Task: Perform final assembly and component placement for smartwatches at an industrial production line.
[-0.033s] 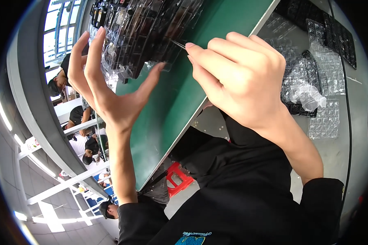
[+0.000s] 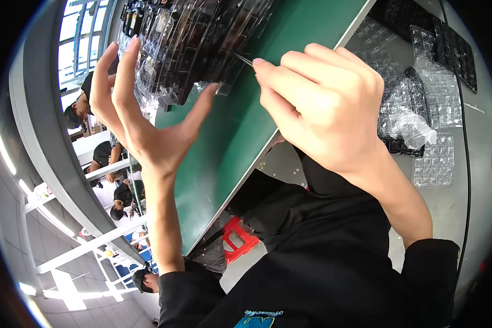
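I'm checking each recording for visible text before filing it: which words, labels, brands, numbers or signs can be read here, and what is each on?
Black shirt: short lettering beside a blue-and-yellow emblem, upside down in the picture; wording not copied here.
Plastic trays near the left hand: no readable text.
Background at picture left: any marks are too small to read.

The stacked clear trays (image 2: 183, 52) look like thin, smooth plastic, glossy with sharp highlights. The slim tool (image 2: 245, 59) has a metallic shine. The green tabletop (image 2: 221, 145) is smooth with a soft sheen, the black shirt (image 2: 322, 259) matt cloth, the red stool (image 2: 249, 240) smooth plastic, the crumpled film (image 2: 413, 130) shiny, translucent plastic
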`<state>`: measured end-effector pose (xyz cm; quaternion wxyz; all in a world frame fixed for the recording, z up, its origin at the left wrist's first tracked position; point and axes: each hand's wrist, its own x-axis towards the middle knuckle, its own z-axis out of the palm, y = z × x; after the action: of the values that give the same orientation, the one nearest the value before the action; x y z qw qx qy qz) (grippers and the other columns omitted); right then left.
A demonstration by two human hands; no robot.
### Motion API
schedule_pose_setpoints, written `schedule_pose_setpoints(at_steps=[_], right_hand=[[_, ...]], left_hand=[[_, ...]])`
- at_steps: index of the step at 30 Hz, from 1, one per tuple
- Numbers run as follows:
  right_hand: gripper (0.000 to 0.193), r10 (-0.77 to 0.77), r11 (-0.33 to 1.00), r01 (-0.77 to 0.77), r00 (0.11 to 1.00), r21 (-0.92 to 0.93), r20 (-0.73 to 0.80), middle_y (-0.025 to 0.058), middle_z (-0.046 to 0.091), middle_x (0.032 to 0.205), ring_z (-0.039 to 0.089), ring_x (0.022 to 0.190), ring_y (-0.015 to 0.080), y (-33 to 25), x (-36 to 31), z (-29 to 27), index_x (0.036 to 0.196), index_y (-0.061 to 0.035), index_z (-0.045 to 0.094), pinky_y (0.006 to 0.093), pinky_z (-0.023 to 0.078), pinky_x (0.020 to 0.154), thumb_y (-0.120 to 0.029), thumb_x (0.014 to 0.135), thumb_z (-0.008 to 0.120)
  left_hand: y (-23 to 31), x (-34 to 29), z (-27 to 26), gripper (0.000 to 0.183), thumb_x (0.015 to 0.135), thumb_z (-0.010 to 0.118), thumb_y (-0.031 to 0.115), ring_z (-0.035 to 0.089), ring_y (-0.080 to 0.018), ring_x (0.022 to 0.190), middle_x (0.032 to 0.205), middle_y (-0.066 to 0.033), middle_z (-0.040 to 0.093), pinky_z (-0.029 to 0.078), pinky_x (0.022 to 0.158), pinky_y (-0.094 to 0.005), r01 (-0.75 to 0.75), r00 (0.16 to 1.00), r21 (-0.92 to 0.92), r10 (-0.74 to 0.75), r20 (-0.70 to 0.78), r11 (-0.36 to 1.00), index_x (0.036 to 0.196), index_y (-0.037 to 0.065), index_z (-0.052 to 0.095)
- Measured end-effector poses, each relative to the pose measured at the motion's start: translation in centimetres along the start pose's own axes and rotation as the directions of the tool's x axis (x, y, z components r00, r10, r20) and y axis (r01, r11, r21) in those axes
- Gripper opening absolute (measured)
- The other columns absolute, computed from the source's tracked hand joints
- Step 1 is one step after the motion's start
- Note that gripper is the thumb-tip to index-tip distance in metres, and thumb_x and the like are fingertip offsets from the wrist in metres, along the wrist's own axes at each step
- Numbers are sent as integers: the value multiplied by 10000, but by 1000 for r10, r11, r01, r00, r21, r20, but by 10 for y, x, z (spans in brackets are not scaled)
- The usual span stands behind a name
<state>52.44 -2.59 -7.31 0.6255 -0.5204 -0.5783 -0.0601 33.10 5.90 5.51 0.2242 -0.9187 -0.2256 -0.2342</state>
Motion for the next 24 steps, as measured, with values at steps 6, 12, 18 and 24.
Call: schedule_pose_setpoints(at_steps=[6, 12, 18, 24], right_hand=[[237, 19, 991, -12, 999, 134, -49, 24, 598, 652, 519, 542, 194, -4, 2, -5, 941, -23, 832, 334, 377, 529, 16, 713, 886], [257, 45, 989, -31, 994, 143, -95, 41, 600, 644, 523, 538, 188, 3, -3, -2, 974, 7, 833, 328, 374, 536, 42, 724, 883], [248, 109, 990, -104, 993, 100, -45, 50, 612, 653, 541, 547, 193, 3, -18, -10, 989, 7, 837, 322, 383, 547, 39, 745, 872], [241, 157, 981, -147, 985, 125, -76, 46, 633, 670, 553, 555, 197, -1, -22, -10, 968, -5, 835, 334, 382, 535, 27, 733, 875]], left_hand=[[-7, -2, -8, 1011, 701, 1071, 270, 516, -307, 1446, 1589, -154, 479, 531, 1137, -449, 24, 999, 50, -26, 41, 998, 1564, 102, 571], [0, 0, 0, 1081, 657, 1097, 326, 496, -301, 1472, 1606, -157, 452, 520, 1126, -452, -3, 999, -3, 4, 53, 1000, 1573, 110, 565], [12, 10, 6, 1232, 571, 1123, 425, 455, -332, 1502, 1614, -142, 432, 530, 1119, -470, -28, 999, 159, 24, 30, 987, 1618, 164, 528], [12, 12, 4, 1192, 549, 1125, 432, 474, -317, 1501, 1627, -141, 409, 548, 1144, -507, 37, 997, 143, -47, 67, 989, 1587, 208, 583]])
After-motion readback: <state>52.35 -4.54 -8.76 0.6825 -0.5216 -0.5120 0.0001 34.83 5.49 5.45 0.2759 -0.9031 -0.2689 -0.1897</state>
